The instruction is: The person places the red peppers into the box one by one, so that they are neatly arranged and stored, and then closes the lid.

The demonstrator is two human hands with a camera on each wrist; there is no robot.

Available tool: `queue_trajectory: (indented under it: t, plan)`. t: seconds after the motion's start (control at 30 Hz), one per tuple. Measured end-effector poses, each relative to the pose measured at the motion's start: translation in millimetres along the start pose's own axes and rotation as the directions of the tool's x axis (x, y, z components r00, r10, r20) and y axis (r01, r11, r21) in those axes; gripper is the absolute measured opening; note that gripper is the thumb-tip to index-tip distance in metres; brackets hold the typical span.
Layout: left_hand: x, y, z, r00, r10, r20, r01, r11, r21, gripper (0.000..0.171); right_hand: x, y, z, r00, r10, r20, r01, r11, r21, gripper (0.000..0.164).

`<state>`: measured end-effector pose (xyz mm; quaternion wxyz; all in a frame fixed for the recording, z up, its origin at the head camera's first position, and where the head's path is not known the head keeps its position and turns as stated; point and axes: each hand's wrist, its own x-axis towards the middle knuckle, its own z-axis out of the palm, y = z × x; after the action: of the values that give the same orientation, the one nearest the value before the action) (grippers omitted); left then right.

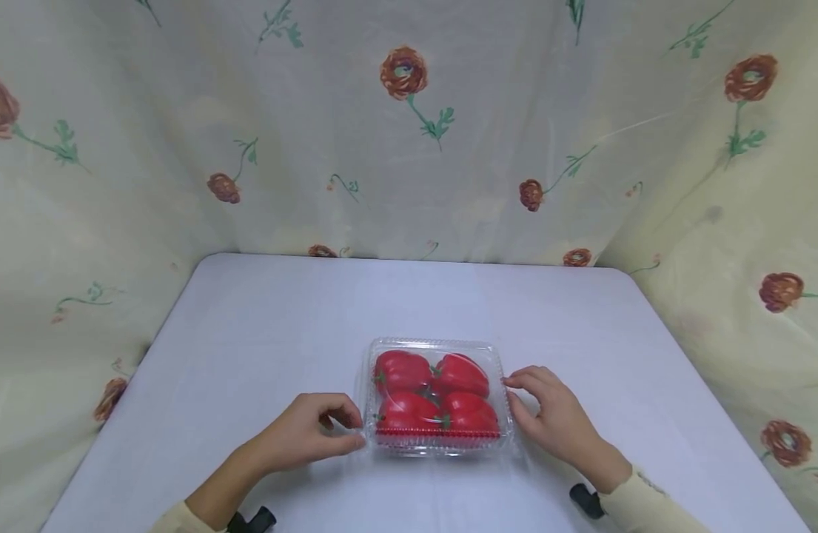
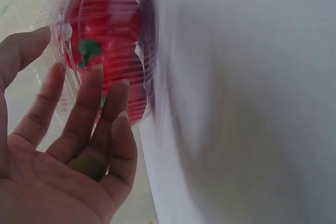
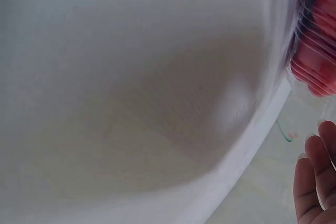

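A clear plastic clamshell box [image 1: 435, 451] with a ridged rim lies closed on the table, holding several red bell peppers [image 1: 460, 375] with green stems. At its left side is my left hand [image 1: 315, 433], thumb and fingers loosely bent and spread apart, tips right by the rim. The left wrist view shows those fingers [image 2: 86, 108] overlapping the box's ribbed side wall [image 2: 149, 51]. On the opposite side, my right hand [image 1: 555, 411] has its fingertips right at the right edge. Only part of that hand [image 3: 317, 182] shows in the right wrist view, below the box corner.
The table [image 1: 302, 311] has a white cover and rounded far corners. Behind it and along both sides hangs a pale curtain [image 1: 475, 178] printed with brown-red flowers. Black wrist-camera mounts [image 1: 585, 501] sit at both of my wrists.
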<state>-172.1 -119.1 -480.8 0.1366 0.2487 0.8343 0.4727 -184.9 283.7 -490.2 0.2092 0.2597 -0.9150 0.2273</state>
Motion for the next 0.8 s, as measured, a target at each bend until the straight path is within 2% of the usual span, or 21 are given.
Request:
queue_trajectory:
  t: [0.13,0.27,0.4,0.47,0.57,0.7,0.8]
  plan:
    - [1.1,2.4,4.0,0.999,-0.04,0.031,0.041,0.998,-0.037,0.024,-4,-2,-1,0.998,0.054,0.033,-0.055,0.998,0.023,0.025]
    - [2.0,4.2,6.3,0.998,-0.051,0.035,0.052,0.998,-0.043,0.025,-11,-6,-7,0.99,0.119,0.078,-0.124,0.99,0.065,0.034]
    - [2.5,5.4,7.2,0.998,-0.053,0.04,0.055,0.998,-0.034,0.025,-18,-14,-18,0.96,0.23,0.16,-0.247,0.964,0.097,0.038]
    - [2.4,5.9,7.2,0.998,-0.05,0.042,0.052,0.998,-0.033,0.024,-20,-19,-24,0.93,0.291,0.224,-0.323,0.939,0.122,0.034]
    - [1.5,6.3,6.7,0.998,-0.047,0.043,0.049,0.998,-0.033,0.024,-23,-22,-31,0.867,0.345,0.36,-0.429,0.885,0.184,0.027]
    - [0.3,5.8,6.8,0.998,-0.049,0.045,0.051,0.998,-0.032,0.028,-24,-22,-35,0.771,0.325,0.547,-0.53,0.804,0.269,0.023]
    - [-0.2,5.6,7.8,0.998,-0.05,0.044,0.052,0.998,-0.041,0.03,-26,-21,-35,0.72,0.29,0.631,-0.587,0.74,0.329,0.025]
